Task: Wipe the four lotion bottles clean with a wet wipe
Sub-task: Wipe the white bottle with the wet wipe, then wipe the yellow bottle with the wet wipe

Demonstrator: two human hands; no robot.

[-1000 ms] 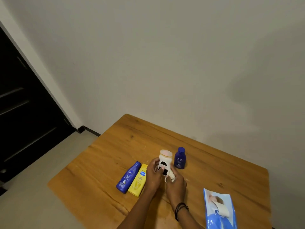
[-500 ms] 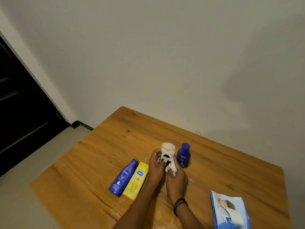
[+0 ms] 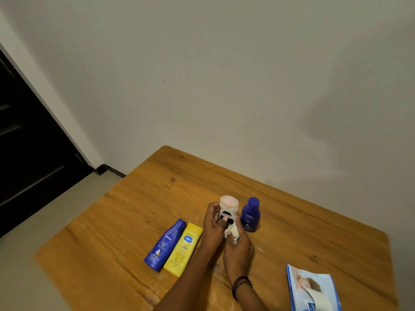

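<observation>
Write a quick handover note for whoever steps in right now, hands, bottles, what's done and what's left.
Left hand: gripping the white bottle, held upright.
Right hand: holding the crumpled wet wipe against the white bottle's lower side.
Small blue bottle: standing on the table, just right of the white one.
Long blue bottle and yellow bottle: lying side by side to the left.
Wipes pack: at the near right edge of the table.
Done: cannot tell which bottles are already clean.
Left: finish the white bottle, then check the other three.
</observation>
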